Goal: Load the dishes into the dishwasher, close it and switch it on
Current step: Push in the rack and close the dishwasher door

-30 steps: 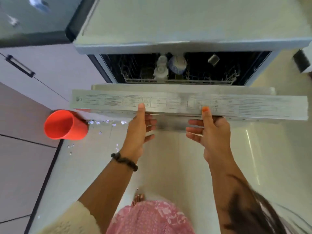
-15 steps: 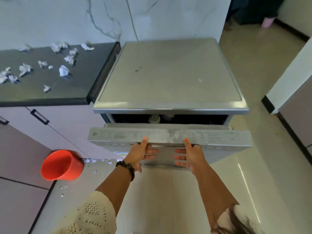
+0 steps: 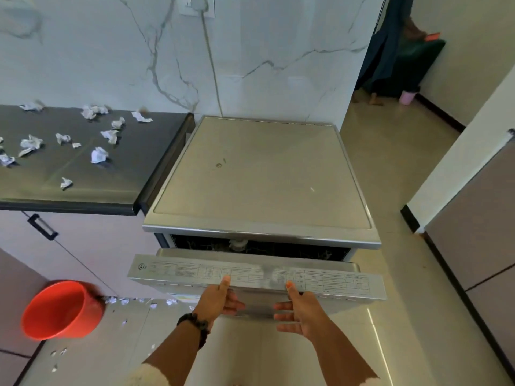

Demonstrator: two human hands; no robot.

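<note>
The steel dishwasher (image 3: 262,174) stands in the middle with its door (image 3: 178,270) almost up; only a narrow dark gap stays open under the top. Through that gap a white dish (image 3: 237,244) and some rack wire show. My left hand (image 3: 217,300) and my right hand (image 3: 302,310) are side by side at the middle of the door. Each thumb lies on the printed top edge, and the straight, spread fingers press the door's outer face.
A red bucket (image 3: 60,310) lies on its side on the floor at the left, with paper scraps (image 3: 124,300) around it. Crumpled paper bits (image 3: 99,155) litter the dark countertop (image 3: 83,174). A tall cabinet (image 3: 473,232) lines the right side.
The door has swung further up with both hands on it, so the gap into the dishwasher has narrowed. My view has lifted toward the wall.
</note>
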